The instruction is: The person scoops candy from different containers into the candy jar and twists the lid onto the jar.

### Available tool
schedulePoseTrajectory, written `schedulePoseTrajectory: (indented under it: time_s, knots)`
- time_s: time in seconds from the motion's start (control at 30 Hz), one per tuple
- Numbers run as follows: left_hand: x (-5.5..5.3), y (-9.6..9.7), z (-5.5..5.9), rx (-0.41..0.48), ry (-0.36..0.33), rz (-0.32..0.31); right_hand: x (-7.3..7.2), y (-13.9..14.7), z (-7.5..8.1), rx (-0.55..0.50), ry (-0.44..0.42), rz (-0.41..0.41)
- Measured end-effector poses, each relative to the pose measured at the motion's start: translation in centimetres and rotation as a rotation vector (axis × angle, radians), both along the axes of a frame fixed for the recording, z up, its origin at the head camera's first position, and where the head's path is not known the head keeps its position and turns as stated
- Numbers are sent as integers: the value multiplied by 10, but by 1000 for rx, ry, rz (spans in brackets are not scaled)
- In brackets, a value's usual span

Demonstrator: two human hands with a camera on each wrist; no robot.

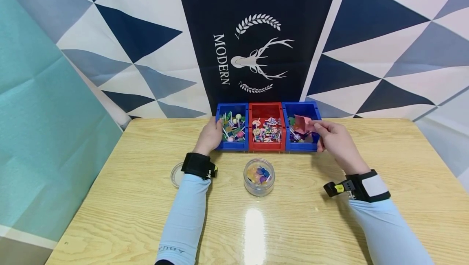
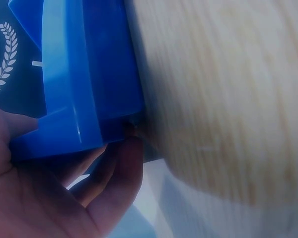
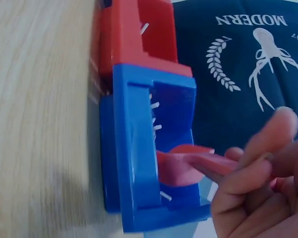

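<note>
My left hand [image 1: 209, 136] grips the outer side of the left blue bin [image 1: 231, 147], which holds mixed lollipop-like pieces. In the left wrist view, its fingers [image 2: 116, 183] curl under the bin's edge. The right hand [image 1: 338, 145] holds the handle of a pink scoop [image 1: 302, 124], whose bowl is down inside the right blue bin [image 1: 302, 147]. Striped and coloured candies lie around the scoop there. Seen from the right wrist, the scoop bowl [image 3: 181, 171] sits within the bin walls, with white sticks poking up beside it.
Between the blue bins stands a red bin [image 1: 266, 147] of swirl lollipops. In front of it, a clear round jar [image 1: 258, 185] holds some yellow, blue and purple pieces. A round lid [image 1: 176, 175] lies left, partly behind the left wrist. A patterned wall covering [image 1: 146, 33] rises behind the table.
</note>
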State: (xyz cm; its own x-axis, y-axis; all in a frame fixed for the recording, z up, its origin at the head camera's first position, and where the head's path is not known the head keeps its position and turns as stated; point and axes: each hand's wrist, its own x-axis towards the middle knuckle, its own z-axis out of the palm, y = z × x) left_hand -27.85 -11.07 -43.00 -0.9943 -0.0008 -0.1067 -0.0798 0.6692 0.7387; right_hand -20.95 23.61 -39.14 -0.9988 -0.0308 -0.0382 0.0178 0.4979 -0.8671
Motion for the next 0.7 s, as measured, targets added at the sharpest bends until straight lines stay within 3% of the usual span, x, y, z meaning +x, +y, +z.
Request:
schedulePoseTrajectory:
  time_s: [0.17, 0.33, 0.47, 0.7]
  knots:
    - [0, 0, 1, 2, -4, 2, -1, -3, -5, 74, -7, 53]
    - [0, 1, 1, 1, 2, 0, -3, -2, -11, 42, -41, 115]
    - [1, 0, 0, 1, 1, 0, -5, -1, -12, -20, -79, 146]
    - [0, 0, 0, 1, 5, -7, -7, 8, -9, -244, -109, 80]
